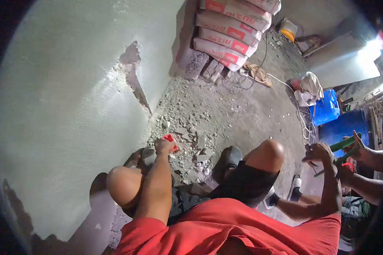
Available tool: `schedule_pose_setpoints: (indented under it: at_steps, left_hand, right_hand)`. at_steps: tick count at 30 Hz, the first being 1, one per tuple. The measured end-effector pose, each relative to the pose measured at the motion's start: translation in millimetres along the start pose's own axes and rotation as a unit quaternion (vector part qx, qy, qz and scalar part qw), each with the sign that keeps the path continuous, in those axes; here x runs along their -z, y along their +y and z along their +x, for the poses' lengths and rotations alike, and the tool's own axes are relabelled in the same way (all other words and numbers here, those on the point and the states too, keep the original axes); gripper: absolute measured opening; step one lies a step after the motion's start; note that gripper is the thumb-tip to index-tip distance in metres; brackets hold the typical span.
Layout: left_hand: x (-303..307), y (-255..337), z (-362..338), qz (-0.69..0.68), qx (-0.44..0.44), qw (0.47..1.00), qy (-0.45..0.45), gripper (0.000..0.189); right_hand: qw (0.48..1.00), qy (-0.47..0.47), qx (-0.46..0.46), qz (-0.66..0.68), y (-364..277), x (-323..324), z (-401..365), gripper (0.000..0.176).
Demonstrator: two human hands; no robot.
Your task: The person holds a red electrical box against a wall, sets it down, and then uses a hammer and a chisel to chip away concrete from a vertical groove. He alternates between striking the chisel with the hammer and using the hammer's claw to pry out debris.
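My left hand [164, 146] is closed on a small red object [171, 142], low over broken plaster beside the wall. Part of that object is hidden by my fingers. My right hand [320, 154] is out to the right with its fingers curled, and I cannot tell what is in them. Right beside it, a long green object [344, 143] slants up toward a co-worker's hand [359, 148]. The co-worker's other hand [347, 173] is just below, near a red piece. Plaster chunks [202, 158] and rubble lie between my feet.
The pale green wall [72, 85] on the left has a chipped patch [134, 76]. Stacked cement bags [227, 34] stand against it at the back. A white cable [281, 80] crosses the dusty floor toward a blue jug [325, 108] and a blue drum [347, 127].
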State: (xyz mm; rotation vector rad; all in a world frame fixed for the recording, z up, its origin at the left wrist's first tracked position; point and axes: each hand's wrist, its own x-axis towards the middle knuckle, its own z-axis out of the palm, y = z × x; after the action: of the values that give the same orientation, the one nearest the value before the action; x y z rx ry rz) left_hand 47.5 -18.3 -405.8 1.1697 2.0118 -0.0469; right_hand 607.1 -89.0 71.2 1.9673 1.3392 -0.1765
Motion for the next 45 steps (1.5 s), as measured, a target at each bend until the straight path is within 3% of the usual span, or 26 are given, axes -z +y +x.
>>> schedule_pose_setpoints:
  at_steps: [3,4,5,9,11,13,14,15,17,18,19,20,22,24,25,28,29,32,33,35,39,40,42,43,44,45]
  left_hand:
    - [-19.7,0.8,23.2,0.052,0.035,0.998,-0.008,0.072]
    - [15.1,26.0,-9.8,0.057,0.038,0.996,-0.058,0.071]
    - [35.9,49.9,-29.4,-0.007,-0.04,0.996,-0.078,0.07]
    - [100.0,172.5,-129.9,-0.173,-0.407,0.882,-0.161,0.076]
    - [109.3,220.4,-207.5,-0.176,-0.573,0.797,-0.074,0.089]
    - [117.3,241.5,-288.5,-0.273,-0.663,0.692,0.081,0.076]
    - [112.8,243.9,-304.4,-0.278,-0.675,0.681,0.067,0.076]
    - [109.2,244.7,-315.1,-0.315,-0.71,0.623,0.089,0.073]
    - [94.5,232.9,-304.9,-0.459,-0.643,0.606,-0.087,0.052]
    - [84.5,226.5,-293.0,-0.584,-0.534,0.555,-0.257,0.041]
    - [84.9,219.2,-286.5,-0.641,-0.472,0.516,-0.317,0.031]
    - [123.7,213.1,-297.6,-0.527,-0.572,0.624,-0.067,0.023]
    - [172.6,210.3,-318.3,-0.367,-0.612,0.671,0.2,0.017]
    - [198.4,210.2,-330.7,-0.562,-0.409,0.718,-0.047,0.022]
    - [203.6,208.6,-320.5,-0.571,-0.41,0.71,-0.049,0.023]
    - [200.4,193.5,-266.7,-0.53,-0.385,0.755,-0.038,0.028]
    - [198.3,190.6,-257.6,-0.511,-0.376,0.771,-0.044,0.027]
    - [189.0,187.5,-252.9,-0.51,-0.371,0.771,-0.085,0.027]
    - [184.0,186.2,-254.7,-0.53,-0.376,0.75,-0.122,0.028]
    - [184.0,188.1,-256.5,-0.541,-0.364,0.743,-0.153,0.028]
    - [174.1,191.6,-247.1,-0.554,-0.356,0.727,-0.196,0.026]
    - [174.3,192.6,-246.0,-0.57,-0.356,0.711,-0.205,0.025]
    - [173.6,194.1,-245.8,-0.583,-0.353,0.699,-0.216,0.024]
    - [174.6,195.5,-247.3,-0.597,-0.349,0.678,-0.247,0.022]
    - [175.6,197.5,-249.9,-0.611,-0.345,0.657,-0.276,0.02]
    - [175.6,200.8,-252.6,-0.605,-0.344,0.662,-0.277,0.02]
  right_hand:
    - [0.997,0.072,0.04,-0.011,-3.9,-11.4,-4.7,0.056]
    - [0.976,0.195,0.085,0.042,-4.8,-11.1,-10.7,0.051]
    - [0.936,0.316,0.124,0.094,-5.0,-7.8,-18.9,0.047]
    - [0.908,0.286,0.1,0.29,-94.6,95.6,-97.7,0.033]
    - [0.822,0.329,0.221,0.409,-124.6,111.0,-102.5,0.032]
    - [0.686,0.373,0.366,0.505,-170.0,126.7,-104.3,0.031]
    - [0.608,0.266,0.347,0.663,-198.9,133.0,-120.1,0.034]
    - [0.588,0.266,0.367,0.669,-215.8,138.5,-122.1,0.036]
    - [0.579,0.325,0.454,0.594,-243.5,146.9,-126.2,0.041]
    - [0.58,0.281,0.465,0.607,-249.4,149.6,-131.3,0.044]
    - [0.603,0.112,0.429,0.663,-244.3,155.7,-144.7,0.046]
    - [0.609,0.118,0.415,0.665,-233.8,149.3,-144.1,0.046]
    - [0.7,0.377,0.46,0.396,-213.9,133.3,-135.4,0.057]
    - [0.784,0.477,0.368,0.151,-160.6,106.2,-92.3,0.07]
    - [0.897,0.313,0.304,0.064,-123.6,89.3,-78.3,0.077]
    - [0.96,0.191,0.189,-0.072,-29.6,29.6,-36.5,0.086]
    - [0.982,0.077,0.093,-0.142,-14.5,26.4,-26.7,0.079]
    - [0.977,0.039,0.082,-0.193,52.2,-41.0,12.3,0.048]
    - [0.965,-0.109,-0.008,-0.24,27.2,-38.8,6.6,0.052]
    - [0.955,-0.119,0.075,-0.263,38.5,-66.7,17.9,0.032]
    - [0.951,-0.161,0.061,-0.258,44.8,-91.1,41.8,0.027]
    - [0.943,-0.04,0.138,-0.302,47.5,-83.1,42.6,0.024]
    - [0.938,0.214,0.225,-0.156,50.8,-59.2,51.7,0.018]
    - [0.929,0.291,0.209,0.093,20.6,-21.5,28.8,0.014]
    - [0.834,0.37,0.237,0.335,-9.8,16.6,5.5,0.011]
    - [0.805,0.407,0.196,0.386,-51.6,58.4,-26.2,0.014]
